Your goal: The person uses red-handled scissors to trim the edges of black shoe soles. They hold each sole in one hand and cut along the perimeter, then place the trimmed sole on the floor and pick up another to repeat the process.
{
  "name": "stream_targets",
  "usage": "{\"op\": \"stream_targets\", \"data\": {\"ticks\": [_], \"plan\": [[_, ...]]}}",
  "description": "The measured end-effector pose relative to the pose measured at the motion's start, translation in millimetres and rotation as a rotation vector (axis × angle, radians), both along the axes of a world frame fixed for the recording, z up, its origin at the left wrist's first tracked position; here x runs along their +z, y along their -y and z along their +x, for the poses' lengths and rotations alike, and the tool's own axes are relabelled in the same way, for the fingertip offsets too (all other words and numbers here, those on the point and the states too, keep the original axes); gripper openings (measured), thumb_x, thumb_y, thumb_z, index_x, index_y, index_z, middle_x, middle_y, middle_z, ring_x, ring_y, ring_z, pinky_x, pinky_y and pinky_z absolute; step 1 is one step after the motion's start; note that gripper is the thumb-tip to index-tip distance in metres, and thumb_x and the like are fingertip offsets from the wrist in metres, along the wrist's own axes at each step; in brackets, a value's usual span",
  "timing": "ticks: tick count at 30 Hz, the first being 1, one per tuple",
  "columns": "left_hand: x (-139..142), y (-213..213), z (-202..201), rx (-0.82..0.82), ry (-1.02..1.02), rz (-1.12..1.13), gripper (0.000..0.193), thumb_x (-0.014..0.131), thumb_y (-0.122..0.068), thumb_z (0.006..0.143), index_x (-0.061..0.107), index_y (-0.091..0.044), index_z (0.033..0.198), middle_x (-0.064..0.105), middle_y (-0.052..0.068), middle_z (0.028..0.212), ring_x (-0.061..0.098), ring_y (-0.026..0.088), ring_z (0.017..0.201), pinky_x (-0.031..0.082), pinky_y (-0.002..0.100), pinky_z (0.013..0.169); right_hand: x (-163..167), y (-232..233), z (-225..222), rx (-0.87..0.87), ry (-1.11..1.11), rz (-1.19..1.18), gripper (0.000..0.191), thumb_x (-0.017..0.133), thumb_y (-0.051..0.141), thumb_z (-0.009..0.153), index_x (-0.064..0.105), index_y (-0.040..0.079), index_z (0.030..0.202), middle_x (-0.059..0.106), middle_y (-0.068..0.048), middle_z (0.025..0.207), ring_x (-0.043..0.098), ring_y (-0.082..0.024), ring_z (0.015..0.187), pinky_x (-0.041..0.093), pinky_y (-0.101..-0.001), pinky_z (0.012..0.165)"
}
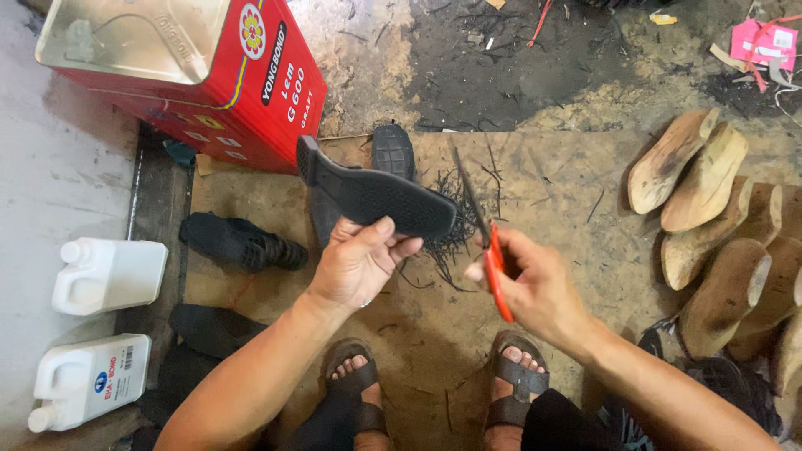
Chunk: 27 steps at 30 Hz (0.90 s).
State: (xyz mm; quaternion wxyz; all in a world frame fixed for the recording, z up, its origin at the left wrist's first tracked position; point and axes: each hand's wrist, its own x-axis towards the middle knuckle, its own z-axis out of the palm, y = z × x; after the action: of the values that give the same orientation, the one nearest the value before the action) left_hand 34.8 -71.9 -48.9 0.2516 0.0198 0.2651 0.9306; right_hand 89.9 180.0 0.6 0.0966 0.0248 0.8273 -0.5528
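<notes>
A brown mat (535,192) is spread on the floor, and beside it a large red metal can (209,75) is laid on its side. At the right a cluster of wooden shoe lasts (710,217) is stacked, and at the left two white plastic jugs (109,274) are stood. A black shoe sole (376,196) is held in the air above the mat, gripped at its near edge by the left hand (359,263), thumb on top. Red-handled scissors (489,242) are grasped by the right hand (539,284), blades pointing away, just beside the sole's toe end. A heap of thin black trimmings (455,238) is seen beneath. For a clean trim, the sole would best be kept steady and turned gradually into the blades, so that only a narrow strip is taken off along the edge.
</notes>
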Motion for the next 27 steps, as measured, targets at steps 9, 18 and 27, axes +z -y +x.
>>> {"op": "stream_targets", "data": {"ticks": [9, 18, 27], "plan": [[1, 2, 1, -0.006, -0.035, 0.042, 0.021, 0.058, -0.004, 0.108, 0.074, -0.010, 0.119, 0.075, 0.009, 0.121, 0.072, 0.022, 0.112, 0.057, 0.042, 0.104, 7, 4, 1, 0.116, -0.333, 0.367, 0.052, 0.085, 0.045, 0.074, 0.065, 0.003, 0.099, 0.056, -0.005, 0.067, 0.054, -0.023, 0.056, 0.043, -0.0379, 0.061], [0, 6, 1, -0.005, -0.041, 0.025, 0.020, 0.058, -0.004, 0.108, 0.073, -0.009, 0.121, 0.074, 0.010, 0.123, 0.072, 0.023, 0.113, 0.057, 0.042, 0.103, 9, 5, 3, 0.111, -0.319, 0.369, 0.051, 0.083, 0.046, 0.074, 0.065, 0.004, 0.094, 0.054, -0.005, 0.062, 0.052, -0.023, 0.053, 0.042, -0.0383, 0.058], [4, 26, -16, -0.016, -0.155, -0.201, 0.028, 0.058, -0.001, 0.104, 0.066, -0.004, 0.130, 0.072, 0.012, 0.124, 0.072, 0.024, 0.111, 0.061, 0.041, 0.094, 8, -10, 2, 0.205, -0.188, 0.467, 0.055, 0.084, 0.053, 0.073, 0.063, 0.003, 0.082, 0.049, -0.010, 0.054, 0.051, -0.029, 0.050, 0.043, -0.0416, 0.051]]}}
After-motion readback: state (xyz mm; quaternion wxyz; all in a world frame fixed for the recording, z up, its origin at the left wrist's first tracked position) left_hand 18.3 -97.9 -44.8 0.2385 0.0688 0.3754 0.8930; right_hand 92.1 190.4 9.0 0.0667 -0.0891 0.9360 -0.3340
